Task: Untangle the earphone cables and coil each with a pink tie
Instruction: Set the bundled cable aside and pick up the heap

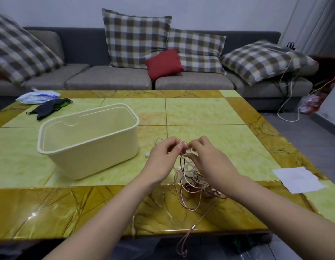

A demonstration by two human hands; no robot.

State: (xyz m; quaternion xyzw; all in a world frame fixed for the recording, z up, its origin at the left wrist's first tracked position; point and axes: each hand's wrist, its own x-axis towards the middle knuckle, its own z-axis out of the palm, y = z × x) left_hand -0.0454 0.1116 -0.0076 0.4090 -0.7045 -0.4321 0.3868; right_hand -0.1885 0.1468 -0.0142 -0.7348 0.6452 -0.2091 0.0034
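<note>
1. The left hand and the right hand meet above the near middle of the tabletop. The fingers of each are closed in a pinch on a pale strand at the top of the earphone cables.
2. The cables are a loose knot of white, pinkish and dark strands. It hangs from the pinch down to the tabletop's near edge, between the wrists. 1 pink lead trails off that edge and hangs below it.
3. The step in hand looks like the untangling. It should go best if the hands open 1 loop at a time and feed a free end back through, not pull hard, which could tighten the knot.
4. I cannot make out any pink tie; reddish bits low in the tangle are too small to tell.
5. A cream bin stands left of the hands, looking empty. A white paper lies near the right edge.
6. The tabletop is glossy yellow-green stone with an amber border. Behind it stands a grey sofa with checked cushions.
</note>
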